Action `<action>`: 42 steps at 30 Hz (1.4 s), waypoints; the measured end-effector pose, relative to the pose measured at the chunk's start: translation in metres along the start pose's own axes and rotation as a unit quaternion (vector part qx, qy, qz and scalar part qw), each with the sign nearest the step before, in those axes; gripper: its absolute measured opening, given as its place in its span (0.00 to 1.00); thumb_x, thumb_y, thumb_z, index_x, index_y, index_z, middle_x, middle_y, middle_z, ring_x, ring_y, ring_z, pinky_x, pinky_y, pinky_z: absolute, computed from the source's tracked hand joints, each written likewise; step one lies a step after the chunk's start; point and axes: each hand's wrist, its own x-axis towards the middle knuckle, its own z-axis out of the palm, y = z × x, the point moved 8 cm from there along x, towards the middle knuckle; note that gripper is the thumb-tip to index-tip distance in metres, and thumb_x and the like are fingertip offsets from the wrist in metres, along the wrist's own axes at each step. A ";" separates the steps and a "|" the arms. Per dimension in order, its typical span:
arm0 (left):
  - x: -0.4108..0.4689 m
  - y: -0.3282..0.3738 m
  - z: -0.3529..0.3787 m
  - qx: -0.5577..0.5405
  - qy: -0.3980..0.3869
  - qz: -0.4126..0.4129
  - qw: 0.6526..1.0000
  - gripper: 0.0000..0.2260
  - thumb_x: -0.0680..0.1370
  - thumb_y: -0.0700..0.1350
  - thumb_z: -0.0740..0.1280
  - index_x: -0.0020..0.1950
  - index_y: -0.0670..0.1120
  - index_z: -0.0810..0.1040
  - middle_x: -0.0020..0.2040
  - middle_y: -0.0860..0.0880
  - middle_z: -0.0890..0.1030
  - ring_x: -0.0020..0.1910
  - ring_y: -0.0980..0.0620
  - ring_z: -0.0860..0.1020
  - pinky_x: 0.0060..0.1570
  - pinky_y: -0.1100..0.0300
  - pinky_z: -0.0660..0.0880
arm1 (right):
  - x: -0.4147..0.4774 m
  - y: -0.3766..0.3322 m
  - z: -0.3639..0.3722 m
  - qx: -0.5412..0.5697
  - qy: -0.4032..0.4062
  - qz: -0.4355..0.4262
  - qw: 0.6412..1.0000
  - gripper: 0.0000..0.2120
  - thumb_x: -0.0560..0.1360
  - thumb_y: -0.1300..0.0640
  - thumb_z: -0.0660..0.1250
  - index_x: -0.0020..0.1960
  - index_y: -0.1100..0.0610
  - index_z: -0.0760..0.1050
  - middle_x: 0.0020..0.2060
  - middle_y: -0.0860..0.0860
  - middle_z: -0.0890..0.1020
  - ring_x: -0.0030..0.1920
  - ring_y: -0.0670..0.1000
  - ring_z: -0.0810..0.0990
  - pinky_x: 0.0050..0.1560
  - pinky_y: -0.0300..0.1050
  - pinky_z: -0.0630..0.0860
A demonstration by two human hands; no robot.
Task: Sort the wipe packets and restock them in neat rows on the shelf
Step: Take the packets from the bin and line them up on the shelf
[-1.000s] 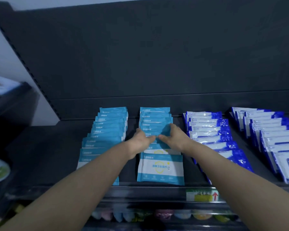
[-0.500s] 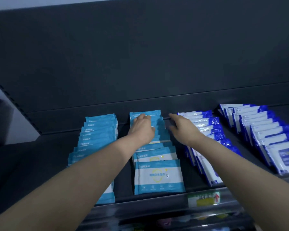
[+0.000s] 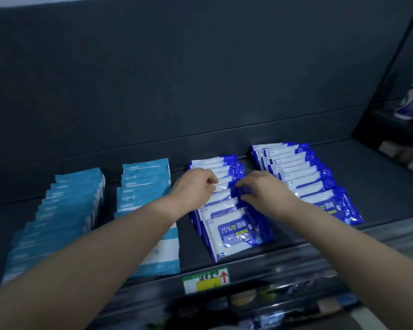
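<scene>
Packets of the dark-blue row (image 3: 234, 232) are stood overlapping, third of four rows on the shelf (image 3: 379, 177), between the light-blue rows (image 3: 146, 184) and the far-right row (image 3: 305, 172); the left hand (image 3: 194, 188) is curled round upper edges at mid-row; the right hand (image 3: 266, 190) has its fingers (image 3: 240, 185) bent onto the blue side seam, though a pinch cannot be confirmed; the pouches are judged light, soft and glossy, hence slippery; hold is best taken at the stiffer sealed edges, both sides being squared together.
</scene>
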 end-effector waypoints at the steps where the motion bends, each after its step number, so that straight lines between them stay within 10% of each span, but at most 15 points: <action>1: 0.003 0.000 0.000 0.007 0.010 -0.021 1.000 0.12 0.78 0.46 0.65 0.62 0.49 0.78 0.62 0.49 0.78 0.62 0.49 0.75 0.62 0.56 0.71 | 0.003 0.008 -0.001 0.035 0.009 0.020 0.999 0.21 0.76 0.54 0.66 0.68 0.51 0.72 0.63 0.51 0.73 0.64 0.53 0.72 0.62 0.44 0.69; 10: 0.016 -0.048 0.006 -0.166 0.075 -0.292 0.939 0.20 0.80 0.51 0.62 0.66 0.39 0.68 0.60 0.42 0.77 0.57 0.41 0.76 0.58 0.52 0.73 | 0.076 0.036 0.021 0.308 -0.040 0.165 0.936 0.23 0.80 0.49 0.59 0.69 0.62 0.66 0.65 0.57 0.73 0.64 0.57 0.72 0.53 0.41 0.64; 26: 0.075 -0.095 0.043 -0.401 0.013 -0.422 0.813 0.15 0.77 0.43 0.67 0.61 0.39 0.73 0.49 0.43 0.79 0.52 0.42 0.79 0.57 0.46 0.77 | 0.135 0.056 0.067 0.418 -0.109 0.282 0.857 0.10 0.79 0.58 0.59 0.56 0.61 0.74 0.51 0.59 0.82 0.48 0.59 0.82 0.52 0.53 0.79; 29: 0.085 -0.097 0.041 -0.380 0.032 -0.406 0.830 0.02 0.77 0.36 0.65 0.44 0.41 0.75 0.45 0.43 0.76 0.43 0.46 0.75 0.46 0.54 0.75 | 0.138 0.051 0.069 0.420 -0.088 0.283 0.858 0.13 0.80 0.56 0.57 0.62 0.60 0.66 0.48 0.56 0.78 0.45 0.55 0.78 0.47 0.48 0.76; 33: 0.090 -0.111 0.032 -0.362 0.089 -0.412 0.831 0.10 0.77 0.35 0.63 0.37 0.46 0.70 0.37 0.47 0.73 0.43 0.48 0.71 0.43 0.57 0.71 | 0.148 0.043 0.070 0.438 -0.061 0.278 0.853 0.16 0.81 0.56 0.58 0.66 0.60 0.60 0.41 0.51 0.74 0.41 0.51 0.74 0.44 0.46 0.71; 38: 0.080 -0.111 0.020 -0.302 0.152 -0.387 0.858 0.08 0.75 0.36 0.66 0.43 0.42 0.66 0.35 0.49 0.66 0.30 0.52 0.65 0.28 0.61 0.62 | 0.146 0.049 0.052 0.352 -0.016 0.229 0.907 0.26 0.77 0.53 0.66 0.69 0.62 0.60 0.62 0.58 0.74 0.60 0.58 0.76 0.62 0.53 0.72; 42: 0.071 -0.097 -0.006 -0.171 0.182 -0.286 0.925 0.13 0.76 0.40 0.69 0.57 0.39 0.70 0.51 0.45 0.74 0.48 0.47 0.75 0.44 0.60 0.69 | 0.134 0.049 0.022 0.215 0.054 0.152 0.963 0.24 0.76 0.57 0.66 0.68 0.60 0.63 0.65 0.58 0.68 0.65 0.58 0.69 0.63 0.51 0.70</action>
